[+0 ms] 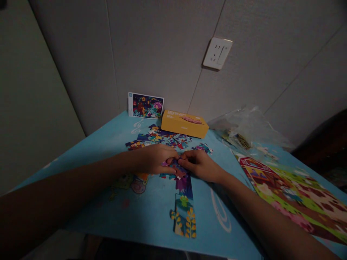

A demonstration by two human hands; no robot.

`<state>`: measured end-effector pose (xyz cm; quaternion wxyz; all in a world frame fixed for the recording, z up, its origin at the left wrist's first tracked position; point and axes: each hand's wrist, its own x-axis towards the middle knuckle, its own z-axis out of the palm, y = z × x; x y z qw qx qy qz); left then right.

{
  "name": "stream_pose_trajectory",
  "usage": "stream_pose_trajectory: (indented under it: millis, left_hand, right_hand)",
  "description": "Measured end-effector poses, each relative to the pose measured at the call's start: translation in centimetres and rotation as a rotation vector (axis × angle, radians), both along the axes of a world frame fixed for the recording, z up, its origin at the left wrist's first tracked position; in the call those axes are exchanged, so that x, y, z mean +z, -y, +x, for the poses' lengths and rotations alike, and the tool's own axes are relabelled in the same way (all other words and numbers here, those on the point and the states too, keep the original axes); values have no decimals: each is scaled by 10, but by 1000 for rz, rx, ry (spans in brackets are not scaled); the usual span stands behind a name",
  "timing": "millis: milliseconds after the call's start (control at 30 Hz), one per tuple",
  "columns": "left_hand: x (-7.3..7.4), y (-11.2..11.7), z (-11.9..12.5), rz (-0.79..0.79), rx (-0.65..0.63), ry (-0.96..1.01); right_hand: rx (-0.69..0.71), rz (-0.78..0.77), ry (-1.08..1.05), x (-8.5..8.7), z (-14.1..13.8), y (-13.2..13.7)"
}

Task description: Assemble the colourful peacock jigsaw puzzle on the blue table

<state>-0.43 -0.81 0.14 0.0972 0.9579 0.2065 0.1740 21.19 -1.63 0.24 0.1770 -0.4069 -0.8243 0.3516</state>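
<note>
At the middle of the table both hands meet over a purple puzzle piece (180,172). My left hand (157,159) is closed on its left side, thumb and fingers pinching. From the right, my right hand (199,164) pinches at the upper edge with thumb and forefinger. The fingers partly cover what they hold. Below them a joined strip of puzzle pieces (184,202), with a green frog and yellow leaves, runs toward the near table edge. Loose and joined puzzle pieces (155,137) lie beyond my hands, and a few more (203,147) lie behind my right hand.
A yellow box (184,124) stands at the back near the wall, beside a picture card (146,105) leaning there. On the right are a clear plastic bag (246,126) with pieces inside and a farm-picture puzzle (290,195). The blue table (151,220) has printed drawings.
</note>
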Motion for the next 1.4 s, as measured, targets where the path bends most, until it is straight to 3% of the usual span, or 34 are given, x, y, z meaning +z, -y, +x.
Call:
stream_pose_trajectory:
  millis: [1400]
  left_hand:
    - [0, 0, 1, 22, 35, 53]
  right_hand:
    - [-8, 59, 5, 1, -1, 2]
